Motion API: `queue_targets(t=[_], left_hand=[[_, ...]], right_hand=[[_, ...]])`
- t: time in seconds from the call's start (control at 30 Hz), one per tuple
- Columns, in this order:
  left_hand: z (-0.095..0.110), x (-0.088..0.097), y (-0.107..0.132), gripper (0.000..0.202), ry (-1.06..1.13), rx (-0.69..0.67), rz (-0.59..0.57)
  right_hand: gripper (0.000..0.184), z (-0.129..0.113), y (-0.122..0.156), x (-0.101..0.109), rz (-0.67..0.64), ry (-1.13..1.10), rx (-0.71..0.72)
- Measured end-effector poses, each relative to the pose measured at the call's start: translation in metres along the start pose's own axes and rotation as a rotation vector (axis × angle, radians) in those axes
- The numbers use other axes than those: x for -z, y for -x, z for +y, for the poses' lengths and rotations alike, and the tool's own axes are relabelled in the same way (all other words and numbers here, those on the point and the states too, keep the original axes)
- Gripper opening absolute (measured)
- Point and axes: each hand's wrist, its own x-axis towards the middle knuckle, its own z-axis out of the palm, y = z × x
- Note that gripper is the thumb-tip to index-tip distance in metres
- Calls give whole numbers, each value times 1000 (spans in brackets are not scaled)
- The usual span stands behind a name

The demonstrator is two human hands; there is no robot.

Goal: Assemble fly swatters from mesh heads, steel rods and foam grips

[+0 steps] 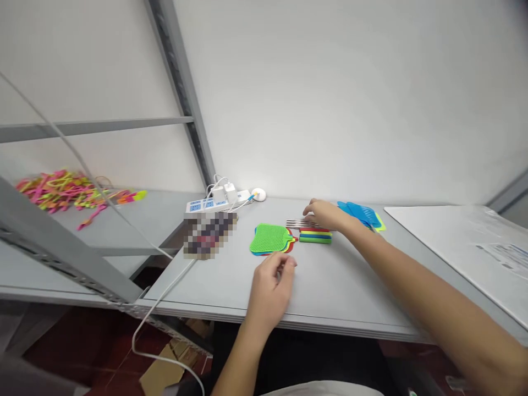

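Observation:
My right hand (324, 213) reaches over a bundle of thin metal rods (293, 223), its bent fingers down on them; the fingertips are partly hidden. Just in front lie several coloured handle tubes (315, 240) in green, blue, yellow and red, side by side. To their left is a stack of fly swatter heads (270, 238), a green mesh one on top, with blue, yellow and red edges beneath. My left hand (272, 286) hovers or rests just in front of this stack, its fingers curled towards the thumb; nothing shows in it.
More blue and yellow swatter heads (358, 213) lie behind my right forearm. A white sheet-like package (466, 247) covers the right side. On the left are a power strip (210, 204) with chargers, a blurred-out object (209, 236), a cable, a shelf post and a colourful pile (61, 190).

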Motion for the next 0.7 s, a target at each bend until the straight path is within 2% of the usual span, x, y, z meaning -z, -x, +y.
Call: queue_targets(t=[0.07,0.13,0.17,0.23,0.33,0.43,0.5,0.53,0.6,0.7], left_hand=[[11,-6,-12,26,-145,-75,-80],[23,-14,-31,23,-410,-184,-268],[27,-19,-44,23,-566,-218,-400],[34,-27,-73,18,-648,-213,-498],[38,-33,-116,7,-719,-221,-629],[35,-28,-145,7,-739,-289,-749],[30,-20,-152,10,-752,-346,-770],[26,-16,-153,11,-762,-370,-763],[19,-9,-148,13,-783,-406,-731],[9,-6,-136,14,-812,-437,-686]], right_hand=[[32,7,-20,-4,-86,-11,46],[31,14,-35,-9,-156,-16,77],[31,17,-40,-12,-178,-16,86],[31,22,-46,-16,-194,-13,99],[21,27,-49,-11,-148,-14,98],[12,33,-42,10,-27,-24,71],[14,38,-28,30,86,-48,46],[16,41,-18,40,160,-68,30],[17,44,6,57,410,-236,-7],[20,41,46,70,602,-568,-47]])
